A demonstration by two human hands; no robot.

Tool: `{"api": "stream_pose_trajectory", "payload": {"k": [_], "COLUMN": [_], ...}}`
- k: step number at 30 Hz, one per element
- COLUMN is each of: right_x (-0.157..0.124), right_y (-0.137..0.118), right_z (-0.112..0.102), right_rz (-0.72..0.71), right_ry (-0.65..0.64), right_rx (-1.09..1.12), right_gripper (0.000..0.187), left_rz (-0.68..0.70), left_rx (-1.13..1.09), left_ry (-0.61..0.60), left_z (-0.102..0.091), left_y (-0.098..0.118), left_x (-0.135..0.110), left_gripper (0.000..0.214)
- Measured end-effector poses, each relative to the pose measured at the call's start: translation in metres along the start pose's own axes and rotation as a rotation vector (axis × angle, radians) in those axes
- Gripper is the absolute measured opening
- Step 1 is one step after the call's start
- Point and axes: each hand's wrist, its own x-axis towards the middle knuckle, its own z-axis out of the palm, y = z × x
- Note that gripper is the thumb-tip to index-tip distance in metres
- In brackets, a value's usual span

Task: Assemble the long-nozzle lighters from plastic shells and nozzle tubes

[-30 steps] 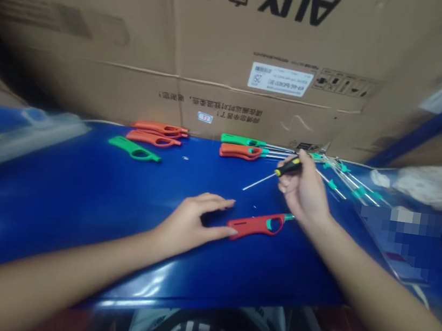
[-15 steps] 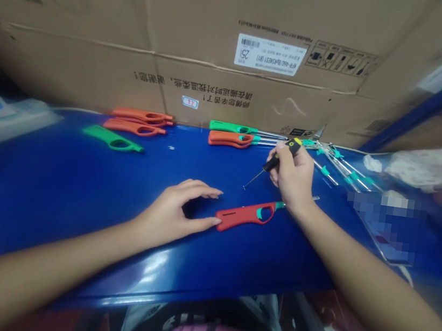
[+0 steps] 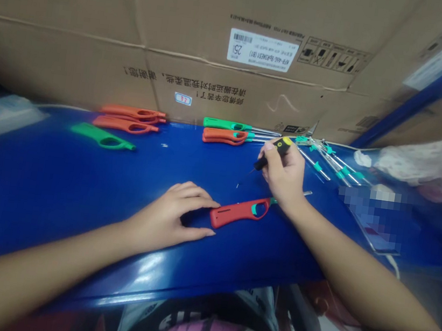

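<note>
A red lighter body (image 3: 239, 212) with a teal trigger lies on the blue table (image 3: 58, 193) in front of me. My left hand (image 3: 171, 216) rests on the table at the lighter's near end, thumb and fingers loosely apart around its tip and holding nothing. My right hand (image 3: 285, 174) is closed on a small screwdriver (image 3: 269, 153) with a black and yellow handle. Its thin blade points down and left, just above the table beyond the lighter. My right wrist lies over the lighter's far end.
Orange lighter bodies (image 3: 129, 119) and a green one (image 3: 102, 137) lie at the back left. A green and orange pair (image 3: 225, 131) sits at the back centre, metal tubes with teal ends (image 3: 327, 160) to the right. A big cardboard box (image 3: 221, 40) walls the back.
My right hand has tipped the screwdriver more upright, its tip drawn closer to the hand. My left hand's fingers have closed in a little toward the lighter's end. The view has shifted downward.
</note>
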Motion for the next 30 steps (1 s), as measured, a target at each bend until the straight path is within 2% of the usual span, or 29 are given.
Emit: {"api": "stream_pose_trajectory", "payload": {"k": [9, 12, 16, 19, 21, 23, 27, 30], "right_x": [0.0, -0.001, -0.003, -0.008, -0.012, -0.016, -0.021, -0.022], "right_y": [-0.001, -0.005, -0.012, -0.015, -0.017, -0.017, -0.018, -0.018], "right_z": [-0.001, -0.001, 0.001, 0.004, 0.007, 0.009, 0.012, 0.012], "right_rz": [0.002, 0.018, 0.065, 0.102, 0.129, 0.149, 0.163, 0.164], "right_ry": [0.004, 0.017, -0.002, -0.054, -0.09, -0.125, -0.169, -0.171], "right_rx": [0.004, 0.029, 0.184, 0.274, 0.316, 0.368, 0.432, 0.45], "right_gripper": [0.036, 0.035, 0.031, 0.03, 0.033, 0.033, 0.031, 0.029], "left_rz": [0.005, -0.016, -0.133, -0.248, -0.278, -0.269, -0.235, -0.23], "left_rx": [-0.002, -0.037, -0.144, -0.238, -0.286, -0.307, -0.31, -0.314], "left_ry": [0.004, 0.045, 0.163, 0.24, 0.276, 0.284, 0.282, 0.295], "left_z": [0.0, 0.0, 0.002, 0.003, 0.003, 0.003, 0.001, 0.0], "left_y": [0.0, 0.002, 0.003, 0.001, 0.001, 0.001, 0.004, 0.005], "left_x": [0.0, 0.001, 0.003, 0.004, 0.004, 0.004, 0.003, 0.003], "left_gripper": [0.034, 0.032, 0.032, 0.041, 0.045, 0.039, 0.015, 0.008]}}
